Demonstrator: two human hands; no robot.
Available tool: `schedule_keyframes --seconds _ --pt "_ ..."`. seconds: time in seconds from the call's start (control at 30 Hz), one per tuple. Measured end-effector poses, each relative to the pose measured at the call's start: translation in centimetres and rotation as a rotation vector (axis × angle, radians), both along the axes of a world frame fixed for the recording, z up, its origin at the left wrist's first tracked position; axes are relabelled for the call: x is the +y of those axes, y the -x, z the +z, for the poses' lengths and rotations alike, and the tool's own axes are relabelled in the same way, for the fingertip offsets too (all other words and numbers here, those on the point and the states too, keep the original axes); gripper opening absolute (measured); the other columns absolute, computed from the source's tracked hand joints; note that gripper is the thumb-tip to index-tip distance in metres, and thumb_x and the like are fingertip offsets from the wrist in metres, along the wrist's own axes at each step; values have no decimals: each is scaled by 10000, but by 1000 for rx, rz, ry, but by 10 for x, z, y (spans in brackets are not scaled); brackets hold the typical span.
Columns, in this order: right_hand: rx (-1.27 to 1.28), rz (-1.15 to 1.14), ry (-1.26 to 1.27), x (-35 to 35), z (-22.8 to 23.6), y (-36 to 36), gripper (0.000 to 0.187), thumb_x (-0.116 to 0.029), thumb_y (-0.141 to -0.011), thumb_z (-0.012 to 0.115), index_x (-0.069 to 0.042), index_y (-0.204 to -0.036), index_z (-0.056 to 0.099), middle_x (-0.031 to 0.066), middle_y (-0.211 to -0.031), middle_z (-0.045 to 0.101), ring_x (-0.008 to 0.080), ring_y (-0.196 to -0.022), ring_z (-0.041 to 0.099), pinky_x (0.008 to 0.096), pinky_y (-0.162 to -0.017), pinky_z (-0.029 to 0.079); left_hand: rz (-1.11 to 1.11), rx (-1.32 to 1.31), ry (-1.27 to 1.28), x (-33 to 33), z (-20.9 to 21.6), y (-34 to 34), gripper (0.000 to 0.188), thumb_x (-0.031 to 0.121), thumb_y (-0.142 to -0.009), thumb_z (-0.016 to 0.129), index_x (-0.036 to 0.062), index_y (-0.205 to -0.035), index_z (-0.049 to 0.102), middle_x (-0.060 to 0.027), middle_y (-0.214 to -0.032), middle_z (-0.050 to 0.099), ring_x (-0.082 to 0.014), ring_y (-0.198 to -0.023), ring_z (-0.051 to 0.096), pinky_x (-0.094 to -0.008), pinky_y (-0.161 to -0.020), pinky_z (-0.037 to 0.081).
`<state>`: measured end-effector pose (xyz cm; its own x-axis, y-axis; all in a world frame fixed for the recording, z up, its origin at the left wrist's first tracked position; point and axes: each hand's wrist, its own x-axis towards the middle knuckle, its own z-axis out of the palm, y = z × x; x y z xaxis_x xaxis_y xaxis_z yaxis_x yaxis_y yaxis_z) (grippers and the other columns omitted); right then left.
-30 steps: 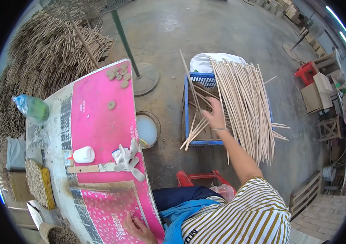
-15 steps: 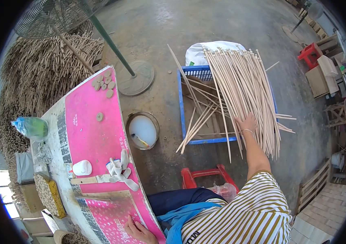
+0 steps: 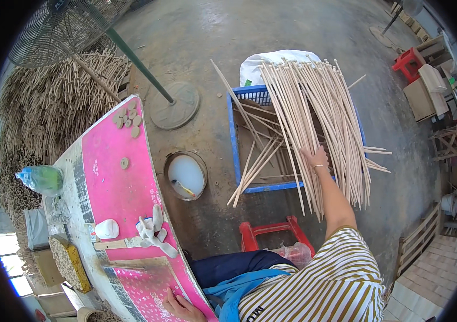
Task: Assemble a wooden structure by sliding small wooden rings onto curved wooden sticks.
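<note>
My right hand (image 3: 315, 157) is closed round a bunch of long, thin wooden sticks with small knobs at their far ends (image 3: 291, 110). More such sticks (image 3: 342, 126) lie beside it to the right, with a gap between the two groups. All of them rest across a blue plastic crate (image 3: 276, 187), where several loose sticks (image 3: 252, 174) stick out on the left. On the near end of the pink-topped table (image 3: 113, 190) lies my left hand (image 3: 184, 308), holding nothing, its fingers stretched over the patterned pink surface.
A bucket of whitish liquid with a brush (image 3: 186, 173) stands between table and crate. White gloves (image 3: 153, 231), a white bottle (image 3: 107, 229) and round wooden discs (image 3: 133, 119) lie on the table. A red stool (image 3: 250, 236) is near me; a fan base (image 3: 174, 104) stands beyond.
My right hand has shifted left, drawing a bunch of sticks away from the others and opening a gap in the pile. The left hand stays on the table.
</note>
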<state>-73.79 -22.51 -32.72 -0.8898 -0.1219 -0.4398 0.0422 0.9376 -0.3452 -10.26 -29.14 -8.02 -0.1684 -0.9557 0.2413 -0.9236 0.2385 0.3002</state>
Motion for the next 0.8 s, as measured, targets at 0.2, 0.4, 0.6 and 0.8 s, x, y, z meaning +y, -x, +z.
schedule_keyframes --seconds 0.2,0.4,0.6,0.8 --pt "117 106 -169 -45 22 -61 1529 -821 -523 803 -111 -1639 36 272 -1669 129 482 -1520 191 728 -1132 237 45 -61 -17 2 5 4 343 124 -1012 563 -3 -1325 621 -222 -1151 685 -380 -1038 597 -485 -947 477" --pt "222 70 -247 -61 23 -74 1479 -627 -532 923 -139 -1638 72 235 -1659 172 456 -1486 261 710 -1100 310 34 -34 -1 2 5 7 330 117 -1009 563 3 -1312 630 -209 -1120 694 -377 -1047 602 -479 -943 479" --pt "316 106 -109 -41 14 -55 1301 -217 -611 870 -180 -1633 65 215 -1223 595 410 -1092 627 546 -913 541 40 -72 36 -1 7 8 310 106 -1000 570 8 -1283 650 -210 -1099 697 -379 -1017 619 -476 -923 489" --pt "319 84 -8 -39 0 -52 959 -92 -695 790 -142 -1517 297 243 -1102 646 444 -969 683 517 -852 578 24 -73 43 1 10 8 297 114 -998 570 16 -1263 664 -207 -1101 699 -389 -1004 623 -482 -911 494"
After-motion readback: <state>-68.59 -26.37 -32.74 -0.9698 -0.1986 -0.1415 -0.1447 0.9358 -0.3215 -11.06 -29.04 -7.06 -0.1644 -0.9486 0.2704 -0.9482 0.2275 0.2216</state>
